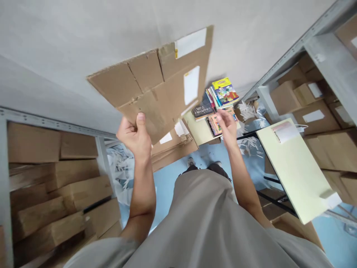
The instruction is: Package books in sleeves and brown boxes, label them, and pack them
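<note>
My left hand [135,136] grips the lower edge of a flattened cardboard box [164,89], its thumb pressed on the near face. The cardboard is raised and tilted, with white labels on its right part and creases across it. My right hand [227,126] is in front of the books, fingers loosely bent and apart, with nothing visible in it. Behind it are a colourful stack of books [216,124], a dark-covered book [203,109] and a pile topped by a yellow and blue book [224,91]. Whether the right hand touches the books, I cannot tell.
More flattened cardboard [175,154] leans by the pale table [192,123]. Shelves of cardboard boxes [78,193] stand left, with more boxes [315,115] right. A pale tabletop [295,167] holds a white device. Shredded white paper [122,171] lies in bags near the blue floor [164,190].
</note>
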`<action>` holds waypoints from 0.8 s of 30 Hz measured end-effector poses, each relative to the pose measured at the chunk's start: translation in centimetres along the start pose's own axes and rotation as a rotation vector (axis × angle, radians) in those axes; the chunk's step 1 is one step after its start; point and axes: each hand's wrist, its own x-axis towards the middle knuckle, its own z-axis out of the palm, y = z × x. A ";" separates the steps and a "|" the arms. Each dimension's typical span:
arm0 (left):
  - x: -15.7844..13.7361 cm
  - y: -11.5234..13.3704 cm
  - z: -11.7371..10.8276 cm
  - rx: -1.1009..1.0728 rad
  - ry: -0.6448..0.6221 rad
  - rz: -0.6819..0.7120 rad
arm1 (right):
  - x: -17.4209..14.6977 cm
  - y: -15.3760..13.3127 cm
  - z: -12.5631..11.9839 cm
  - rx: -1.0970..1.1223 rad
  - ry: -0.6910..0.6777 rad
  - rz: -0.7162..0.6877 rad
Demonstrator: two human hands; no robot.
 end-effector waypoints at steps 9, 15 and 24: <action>-11.3 -2.3 13.7 -0.472 -0.872 -0.583 | -6.4 2.9 -24.2 -0.249 0.651 0.054; -20.3 0.8 21.4 -0.465 -1.229 -0.586 | -16.9 3.0 -32.6 -0.036 0.850 0.111; -32.5 8.6 34.0 -0.590 -1.343 -0.542 | -24.6 4.8 -45.7 0.077 1.111 0.089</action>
